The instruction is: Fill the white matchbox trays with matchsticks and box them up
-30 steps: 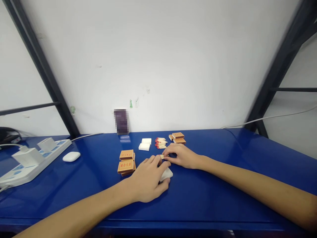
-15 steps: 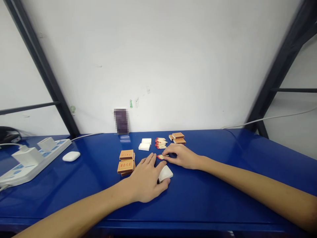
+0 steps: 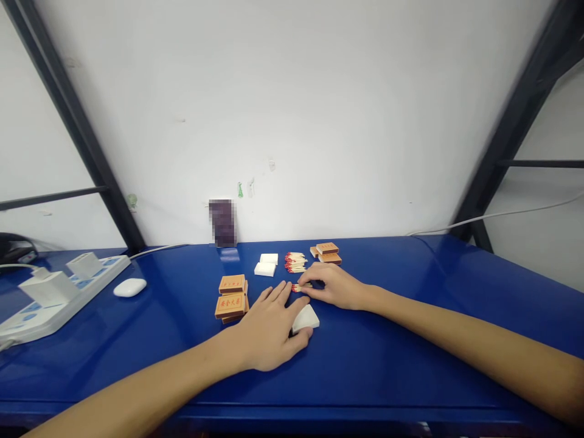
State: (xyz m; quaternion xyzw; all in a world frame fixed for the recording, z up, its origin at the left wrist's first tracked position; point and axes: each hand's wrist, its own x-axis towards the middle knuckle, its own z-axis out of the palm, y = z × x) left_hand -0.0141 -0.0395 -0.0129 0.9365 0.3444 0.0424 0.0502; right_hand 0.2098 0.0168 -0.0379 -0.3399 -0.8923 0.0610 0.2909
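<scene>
My left hand (image 3: 269, 334) rests low over the table, its thumb and index finger around a white matchbox tray (image 3: 306, 319). Its other fingers stretch forward, their tips beside a small bunch of red-headed matches (image 3: 296, 288). Thumb and fingers of my right hand (image 3: 331, 286) close on that bunch from the right, partly hiding the sticks. Just behind lies a larger pile of matches (image 3: 297, 262). Two more white trays (image 3: 266, 265) sit to the left of the pile.
Orange matchboxes (image 3: 230, 298) are stacked to the left, with more matchboxes (image 3: 328, 252) at the back right. Farther left lie a white rounded case (image 3: 130, 288) and a power strip (image 3: 59, 310) with plugs. A dark pixelated object (image 3: 223, 223) leans on the wall.
The small bunch of matches has shifted slightly to the right at my right fingertips. My left hand stays around the tray. The whole view has moved a little.
</scene>
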